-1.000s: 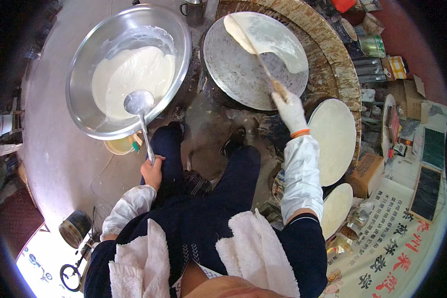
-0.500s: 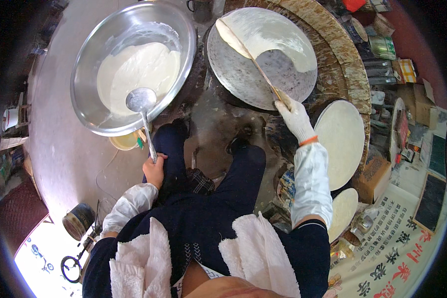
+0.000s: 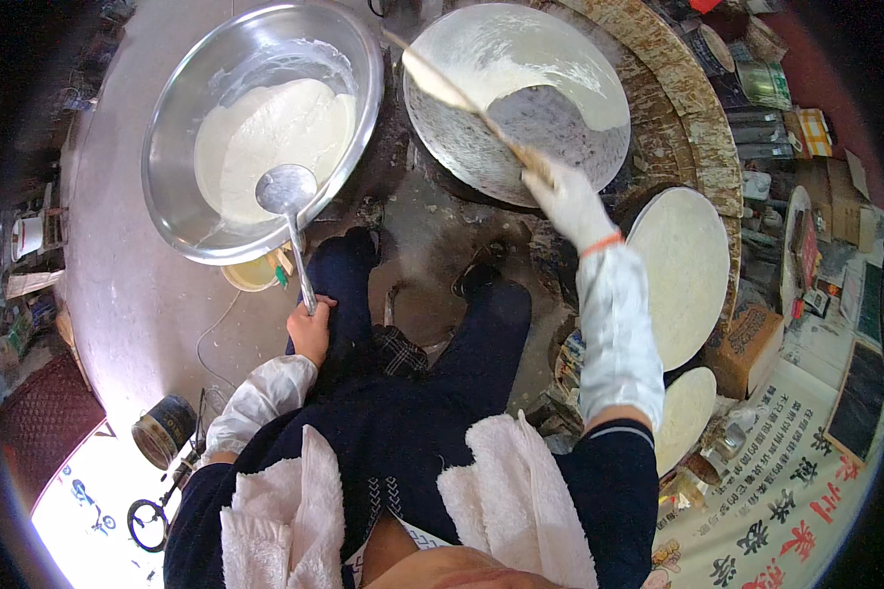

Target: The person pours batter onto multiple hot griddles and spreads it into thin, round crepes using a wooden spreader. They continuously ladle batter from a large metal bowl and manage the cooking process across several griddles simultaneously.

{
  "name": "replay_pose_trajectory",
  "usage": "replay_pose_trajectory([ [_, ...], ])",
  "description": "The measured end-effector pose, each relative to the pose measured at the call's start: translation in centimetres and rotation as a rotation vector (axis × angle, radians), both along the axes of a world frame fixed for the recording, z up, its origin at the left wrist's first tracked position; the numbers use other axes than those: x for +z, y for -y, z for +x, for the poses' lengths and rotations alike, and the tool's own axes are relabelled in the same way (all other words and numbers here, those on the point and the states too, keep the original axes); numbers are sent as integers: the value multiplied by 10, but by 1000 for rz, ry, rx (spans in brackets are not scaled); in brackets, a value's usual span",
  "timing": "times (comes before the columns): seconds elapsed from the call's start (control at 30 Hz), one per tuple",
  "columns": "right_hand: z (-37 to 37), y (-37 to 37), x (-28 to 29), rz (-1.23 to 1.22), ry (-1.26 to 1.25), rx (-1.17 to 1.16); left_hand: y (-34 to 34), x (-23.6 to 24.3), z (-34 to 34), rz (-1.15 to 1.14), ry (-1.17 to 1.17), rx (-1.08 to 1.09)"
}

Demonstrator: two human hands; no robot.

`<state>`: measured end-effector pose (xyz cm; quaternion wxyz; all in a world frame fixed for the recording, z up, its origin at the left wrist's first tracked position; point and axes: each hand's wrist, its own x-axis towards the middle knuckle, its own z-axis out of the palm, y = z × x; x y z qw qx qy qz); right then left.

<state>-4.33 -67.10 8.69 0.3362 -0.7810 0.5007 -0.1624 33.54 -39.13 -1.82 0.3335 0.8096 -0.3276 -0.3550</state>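
Observation:
My left hand (image 3: pixel 309 332), bare, is wrapped around the handle of a metal ladle (image 3: pixel 287 188). The ladle's bowl rests at the near rim of a large steel basin (image 3: pixel 159 162), which holds thick white batter (image 3: pixel 275 137). In a white glove, my right hand (image 3: pixel 568 204) grips a long wooden batter spreader (image 3: pixel 501 133), smeared along its far part with batter. The spreader reaches over a round griddle (image 3: pixel 545 118) and is slightly blurred. A white batter layer (image 3: pixel 521 49) coats the griddle's far and right parts; dark bare metal shows toward the middle and near side.
Right of the griddle curves a worn, stepped round ledge (image 3: pixel 692 118). Two stacks of pale round flatbreads (image 3: pixel 680 275) lie by my right arm, beside a cardboard box (image 3: pixel 746 339). Under the basin sits a yellowish bowl (image 3: pixel 250 273). A dark bucket (image 3: pixel 162 432) stands at lower left.
My right hand and the spreader have swung left across the griddle, the far tip now past its left edge. My left hand still holds the ladle at the basin rim.

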Motion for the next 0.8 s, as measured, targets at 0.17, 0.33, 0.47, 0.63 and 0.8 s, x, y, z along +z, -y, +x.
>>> replay_pose_trajectory([
  [0.17, -23, -68, 1, 221, 238, -361, -1, 0, 1, -15, -28, -18],
  [0.33, -44, -41, -10, 301, 360, -739, 0, 6, 0, -13, -22, -43],
  [0.47, -20, -80, -6, 634, 332, -506, -2, 6, 4, 3, -4, -34],
  [0.63, 4, -109, -13, 664, 621, -596, -7, 2, 12, -9, -38, -31],
  [0.8, 148, -84, 6, 785, 962, -660, -7, -1, 20, -26, -105, -17],
])
